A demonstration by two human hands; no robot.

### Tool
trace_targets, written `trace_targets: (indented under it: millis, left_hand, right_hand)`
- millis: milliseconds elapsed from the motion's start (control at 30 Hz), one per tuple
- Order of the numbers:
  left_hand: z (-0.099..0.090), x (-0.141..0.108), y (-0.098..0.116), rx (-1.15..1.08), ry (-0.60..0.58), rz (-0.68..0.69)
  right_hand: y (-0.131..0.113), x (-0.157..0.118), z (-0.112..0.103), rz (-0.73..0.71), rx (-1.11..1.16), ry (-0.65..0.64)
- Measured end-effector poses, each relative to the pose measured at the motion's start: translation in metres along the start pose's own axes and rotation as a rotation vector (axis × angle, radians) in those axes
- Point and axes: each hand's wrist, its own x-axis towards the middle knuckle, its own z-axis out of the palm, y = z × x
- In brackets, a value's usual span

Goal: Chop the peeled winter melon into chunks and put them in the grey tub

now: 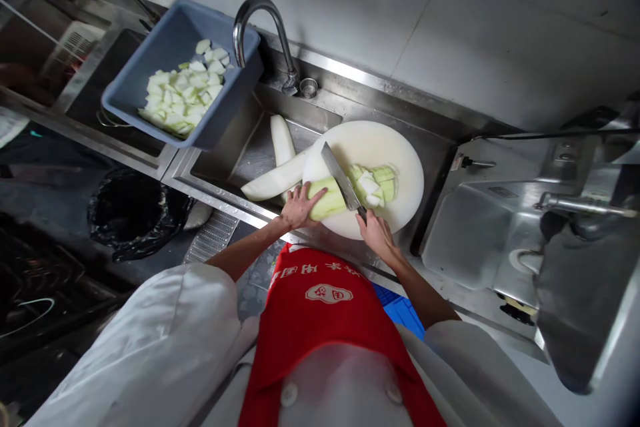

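A round white cutting board point(407, 177) lies over the sink. My right hand point(375, 230) is closed round the black handle of a knife point(340, 177), whose wide blade stands against a pale green gourd piece point(327, 199). On the gourd's left end rests my left hand point(299, 207), its fingers spread and pressing it down. Cut chunks point(371, 188) lie right of the blade. Two long peeled gourd pieces point(275, 179) cross each other at the board's left side, partly over the sink basin.
A blue-grey bin point(245, 83) of cut pieces sits at the left sink beside a curved faucet point(263, 3). A black-bagged trash bin point(135, 213) stands below left. At the right is another steel basin point(470, 233). A wall rises behind.
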Motion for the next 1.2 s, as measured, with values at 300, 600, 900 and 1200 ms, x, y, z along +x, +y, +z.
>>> trace_targets:
  millis: [300,600,900,1200]
  left_hand:
    - [0.001,0.016,0.022,-0.075,0.123,0.042]
    - [0.003,0.063,0.043,-0.244,0.380,0.341]
    - [0.004,0.070,0.048,-0.141,0.338,0.357]
    - [0.006,0.070,0.044,-0.274,0.337,0.373]
  right_hand:
    - [0.014,-0.016,0.002,0.030,-0.046,0.023]
    - [0.005,-0.052,-0.029,0.028,-0.145,0.039]
    - [0.008,-0.083,-0.044,0.040,-0.162,-0.084]
    - [-0.023,-0.007,-0.015,0.041,-0.042,-0.038]
